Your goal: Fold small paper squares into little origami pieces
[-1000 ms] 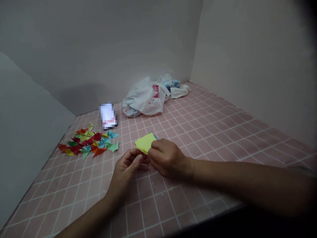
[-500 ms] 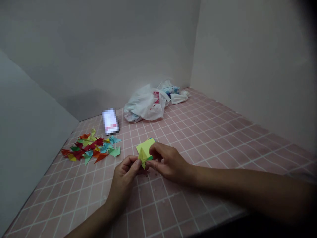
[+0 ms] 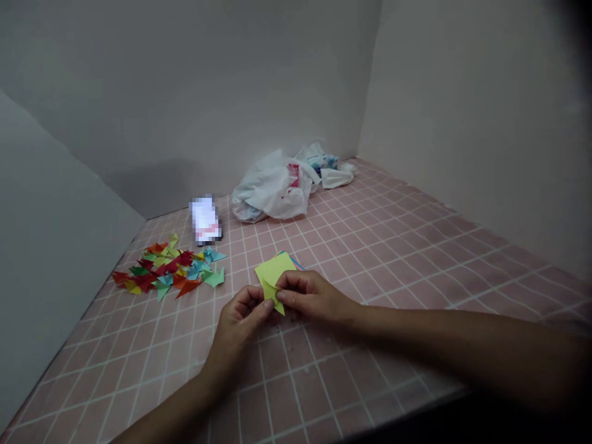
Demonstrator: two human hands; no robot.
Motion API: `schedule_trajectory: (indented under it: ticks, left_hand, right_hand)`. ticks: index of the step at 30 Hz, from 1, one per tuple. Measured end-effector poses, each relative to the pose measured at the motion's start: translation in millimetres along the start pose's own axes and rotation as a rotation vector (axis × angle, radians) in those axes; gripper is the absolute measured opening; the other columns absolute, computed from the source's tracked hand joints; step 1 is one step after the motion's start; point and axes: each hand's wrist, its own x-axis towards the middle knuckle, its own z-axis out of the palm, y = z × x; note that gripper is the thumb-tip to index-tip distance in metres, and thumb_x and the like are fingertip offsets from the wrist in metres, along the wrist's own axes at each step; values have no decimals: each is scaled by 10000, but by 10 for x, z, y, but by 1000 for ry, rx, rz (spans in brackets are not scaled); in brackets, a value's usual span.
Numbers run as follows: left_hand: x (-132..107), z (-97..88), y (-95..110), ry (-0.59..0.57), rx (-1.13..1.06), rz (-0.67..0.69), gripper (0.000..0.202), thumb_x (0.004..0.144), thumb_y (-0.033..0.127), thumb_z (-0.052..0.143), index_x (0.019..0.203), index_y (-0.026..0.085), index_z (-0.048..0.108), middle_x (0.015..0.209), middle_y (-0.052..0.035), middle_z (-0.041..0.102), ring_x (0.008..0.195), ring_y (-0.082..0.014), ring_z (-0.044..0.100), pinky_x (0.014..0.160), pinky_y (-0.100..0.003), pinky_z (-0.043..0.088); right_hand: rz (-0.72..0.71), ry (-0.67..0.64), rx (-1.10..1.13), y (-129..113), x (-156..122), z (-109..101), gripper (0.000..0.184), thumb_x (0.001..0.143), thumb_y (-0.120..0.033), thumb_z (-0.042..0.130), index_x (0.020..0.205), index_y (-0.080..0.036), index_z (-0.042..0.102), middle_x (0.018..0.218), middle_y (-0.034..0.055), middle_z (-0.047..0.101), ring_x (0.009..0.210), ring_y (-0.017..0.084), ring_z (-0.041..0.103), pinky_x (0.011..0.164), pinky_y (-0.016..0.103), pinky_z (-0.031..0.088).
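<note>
Between my two hands is a small folded yellow origami paper [image 3: 272,293], its pointed end aimed down toward me. My left hand [image 3: 243,317] pinches its left side between thumb and fingers. On the other side, my right hand [image 3: 319,301] is closed with thumb and forefinger gripping the right edge. Just behind the folded piece lies a stack of square paper [image 3: 276,266], yellow on top, with blue and pink edges showing at its right. My hands partly cover the stack's near side.
Folded paper pieces [image 3: 171,268] in red, orange, yellow, green and blue lie heaped at the left. Behind them a lit phone [image 3: 205,220], blurred out, rests on the pink tiled surface [image 3: 393,240]. A white plastic bag [image 3: 272,191] and a blue-patterned packet [image 3: 324,161] sit by the back wall.
The folded yellow paper has turned and shifted slightly right. My right thumb and forefinger have closed onto its right edge, where they were more spread before.
</note>
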Motion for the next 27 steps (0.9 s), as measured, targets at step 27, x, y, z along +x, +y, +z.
schedule_trajectory:
  ticks: [27]
  left_hand:
    - [2,-23,-43,2,17,38,165,852,348,676,868,184,681,753,-15,674,709,-160,619,715,-273,496]
  right_hand:
    - [-6,31,6,-3,-6,11,171,877,-264,582,742,-162,562,629,-27,560,545,86,488,541,231,376]
